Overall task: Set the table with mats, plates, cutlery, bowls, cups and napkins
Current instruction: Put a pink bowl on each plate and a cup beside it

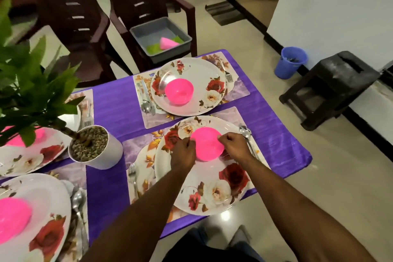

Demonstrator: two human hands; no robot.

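Steadying a pink bowl (207, 143) on the nearest floral plate (204, 176), the left hand (184, 152) pinches its rim at nine o'clock and the right hand (234, 144) at three. That plate overhangs the table edge (297, 168) at six o'clock; a nudge while letting go could likely tip it. Remaining items sit in a grey tub (160, 39) at twelve.

left hand (184, 151), right hand (234, 144) | gripping pink bowl (207, 143) | on plate (204, 187)

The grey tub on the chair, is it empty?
No, the grey tub on the chair holds a pink bowl lying on something green.
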